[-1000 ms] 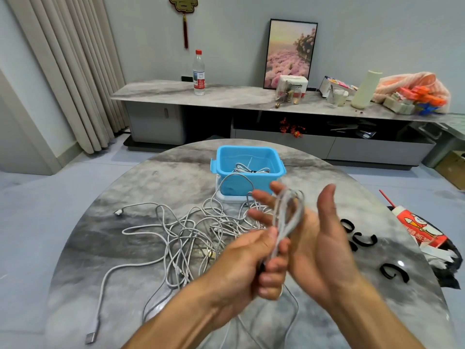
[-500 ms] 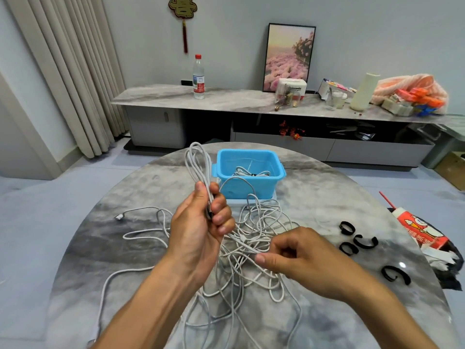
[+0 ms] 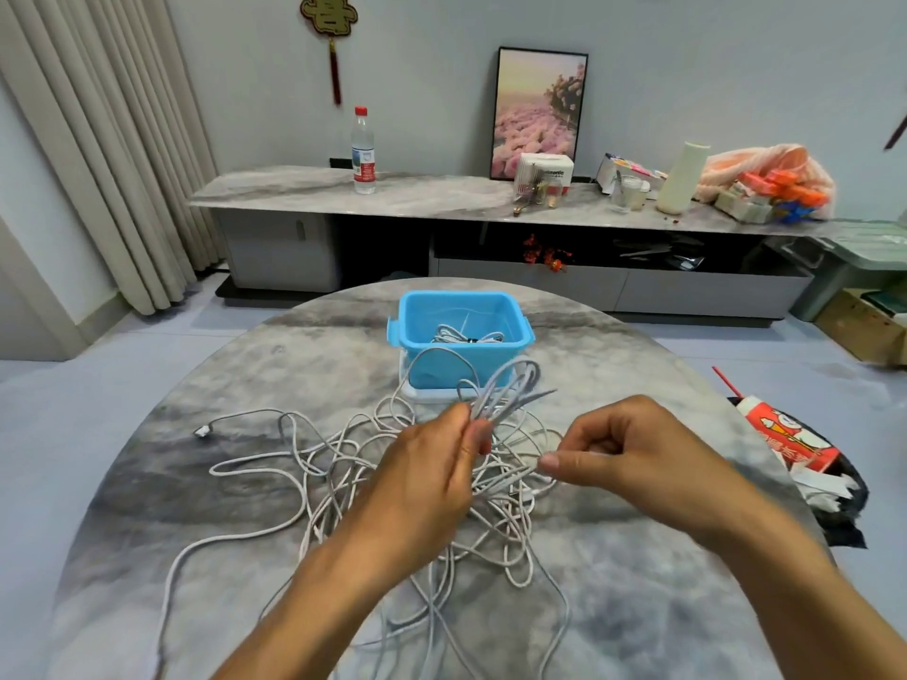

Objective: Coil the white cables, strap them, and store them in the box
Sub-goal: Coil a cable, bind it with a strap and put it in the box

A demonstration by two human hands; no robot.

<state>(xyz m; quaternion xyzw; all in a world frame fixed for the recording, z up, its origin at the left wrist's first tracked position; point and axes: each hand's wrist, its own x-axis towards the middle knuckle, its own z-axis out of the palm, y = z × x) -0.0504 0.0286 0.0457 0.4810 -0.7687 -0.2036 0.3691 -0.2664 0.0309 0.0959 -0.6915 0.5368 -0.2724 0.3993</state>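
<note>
A tangle of white cables [image 3: 338, 463] sprawls over the round marble table [image 3: 638, 581]. My left hand [image 3: 432, 478] grips a bundle of cable loops [image 3: 510, 390] that stick up just in front of the blue box [image 3: 417, 331]. My right hand [image 3: 633, 458] pinches a white cable strand near the pile's right side, finger and thumb closed on it. The blue box stands at the table's far middle and holds a coiled white cable [image 3: 466, 335]. The black straps are hidden behind my right arm.
A red-and-white carton [image 3: 790, 439] lies on dark bags by the table's right edge. A loose cable plug [image 3: 203, 430] rests at the left. Behind the table runs a long low cabinet [image 3: 441, 193] with a bottle [image 3: 363, 152], a picture and clutter.
My left hand brought the looped bundle from high on the left down to the middle, in front of the box. My right hand stayed low on the right, still pinching a strand.
</note>
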